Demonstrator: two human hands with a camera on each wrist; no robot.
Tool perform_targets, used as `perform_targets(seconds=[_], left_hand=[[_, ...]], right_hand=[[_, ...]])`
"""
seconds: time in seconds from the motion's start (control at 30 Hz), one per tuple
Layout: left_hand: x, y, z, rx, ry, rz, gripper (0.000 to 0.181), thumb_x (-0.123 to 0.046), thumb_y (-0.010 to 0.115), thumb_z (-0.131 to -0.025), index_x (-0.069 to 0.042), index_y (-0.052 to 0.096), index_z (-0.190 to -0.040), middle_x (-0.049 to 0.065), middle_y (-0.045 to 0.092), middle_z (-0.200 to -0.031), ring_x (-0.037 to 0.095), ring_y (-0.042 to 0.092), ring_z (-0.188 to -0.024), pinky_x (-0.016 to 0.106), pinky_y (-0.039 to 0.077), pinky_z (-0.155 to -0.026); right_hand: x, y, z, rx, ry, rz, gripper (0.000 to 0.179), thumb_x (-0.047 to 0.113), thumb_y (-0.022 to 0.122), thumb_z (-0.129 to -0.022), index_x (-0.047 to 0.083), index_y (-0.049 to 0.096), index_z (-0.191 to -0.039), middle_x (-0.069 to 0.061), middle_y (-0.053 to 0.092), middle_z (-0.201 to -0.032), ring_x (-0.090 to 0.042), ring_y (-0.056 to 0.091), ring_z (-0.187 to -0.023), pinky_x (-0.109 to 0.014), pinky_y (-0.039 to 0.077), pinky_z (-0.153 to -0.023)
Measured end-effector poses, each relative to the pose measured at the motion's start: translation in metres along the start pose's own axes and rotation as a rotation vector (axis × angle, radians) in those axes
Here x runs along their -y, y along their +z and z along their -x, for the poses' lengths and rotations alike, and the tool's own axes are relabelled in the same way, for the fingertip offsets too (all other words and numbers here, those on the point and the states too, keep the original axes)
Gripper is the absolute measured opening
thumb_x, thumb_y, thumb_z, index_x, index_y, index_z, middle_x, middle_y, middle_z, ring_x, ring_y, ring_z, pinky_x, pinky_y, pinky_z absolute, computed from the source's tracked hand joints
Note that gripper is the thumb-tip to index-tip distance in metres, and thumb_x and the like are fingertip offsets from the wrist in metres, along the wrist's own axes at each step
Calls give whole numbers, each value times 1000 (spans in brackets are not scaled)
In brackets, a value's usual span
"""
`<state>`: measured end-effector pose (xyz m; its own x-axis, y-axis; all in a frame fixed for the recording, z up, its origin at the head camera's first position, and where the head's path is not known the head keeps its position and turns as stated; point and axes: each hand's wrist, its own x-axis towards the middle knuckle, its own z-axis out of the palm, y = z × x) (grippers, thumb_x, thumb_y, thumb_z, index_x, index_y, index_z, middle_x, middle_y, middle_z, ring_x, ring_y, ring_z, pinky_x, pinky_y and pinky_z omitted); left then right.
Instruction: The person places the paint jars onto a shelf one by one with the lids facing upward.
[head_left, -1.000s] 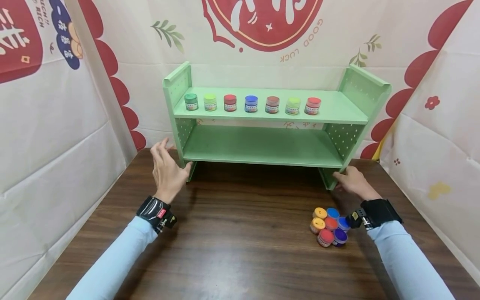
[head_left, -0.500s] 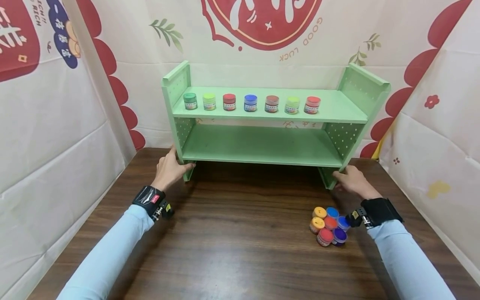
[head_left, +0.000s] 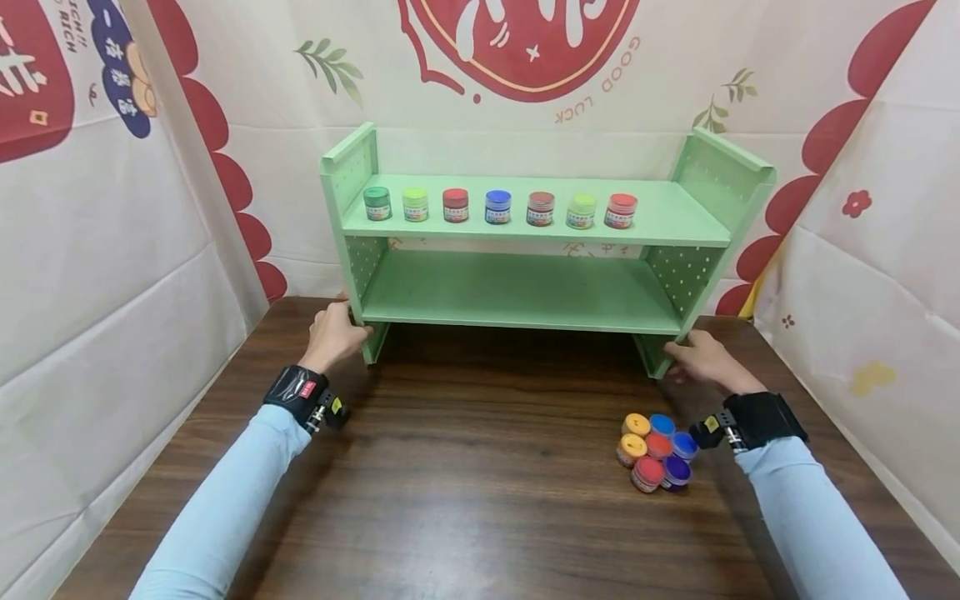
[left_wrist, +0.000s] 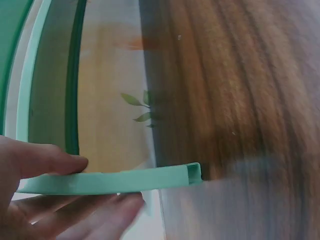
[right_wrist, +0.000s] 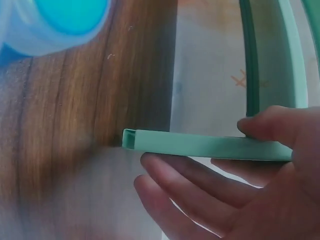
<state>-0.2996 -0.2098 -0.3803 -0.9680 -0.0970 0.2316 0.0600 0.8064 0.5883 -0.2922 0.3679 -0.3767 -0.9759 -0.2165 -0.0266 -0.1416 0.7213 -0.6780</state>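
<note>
A green two-tier shelf (head_left: 517,292) stands at the back of the table. Its left side panel (left_wrist: 115,181) lies between the thumb and fingers of my left hand (head_left: 330,335), which grips it low down. At the other end my right hand (head_left: 703,362) pinches the right side panel (right_wrist: 200,145), thumb on the inner face and fingers on the outer. Several small paint jars line the upper board, from a dark green jar (head_left: 377,203) at the left to a red jar (head_left: 621,212) at the right. Nothing stands on the lower board.
Several more jars cluster on the brown table (head_left: 465,467) beside my right wrist, among them a yellow jar (head_left: 632,450) and a purple jar (head_left: 676,473). White printed cloth (head_left: 525,150) hangs behind the shelf and along both sides.
My left hand has come in from beside the shelf, its spread fingers closing around the left panel. My right hand keeps its hold on the right panel. The jars stay in place.
</note>
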Motion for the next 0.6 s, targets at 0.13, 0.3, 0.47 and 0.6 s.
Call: perform_targets(seconds=[0.13, 0.3, 0.47, 0.6], left_hand=[[-1, -1, -1, 7, -49, -9, 26, -24, 72, -87, 0, 70, -93, 19, 73, -93, 40, 67, -95, 51, 51, -78], [1, -1, 0, 2, -60, 10, 28, -27, 71, -87, 0, 73, -91, 14, 73, -86, 35, 66, -90, 44, 49, -74], [5, 2, 2, 12, -79, 96, 38, -27, 72, -87, 0, 76, -113, 18, 78, -95, 36, 73, -90, 45, 51, -83], [7, 4, 3, 38, -120, 192, 51, -24, 72, -88, -1, 68, -132, 22, 77, -107, 34, 78, -84, 48, 55, -92]], right_hand=[[0, -1, 0, 34, 26, 9, 44, 17, 42, -109, -21, 45, -131, -27, 73, -91, -22, 73, -74, -37, 62, -68], [5, -5, 5, 106, 40, 62, 44, 17, 43, -109, -22, 50, -128, -33, 71, -101, -31, 75, -87, -41, 62, -75], [15, -10, 15, 172, 63, 107, 44, 22, 46, -109, -19, 62, -116, -27, 72, -101, -27, 73, -91, -43, 62, -80], [22, -13, 25, 208, 103, 68, 46, 24, 46, -110, -19, 60, -121, -18, 74, -97, -23, 72, -88, -42, 62, -80]])
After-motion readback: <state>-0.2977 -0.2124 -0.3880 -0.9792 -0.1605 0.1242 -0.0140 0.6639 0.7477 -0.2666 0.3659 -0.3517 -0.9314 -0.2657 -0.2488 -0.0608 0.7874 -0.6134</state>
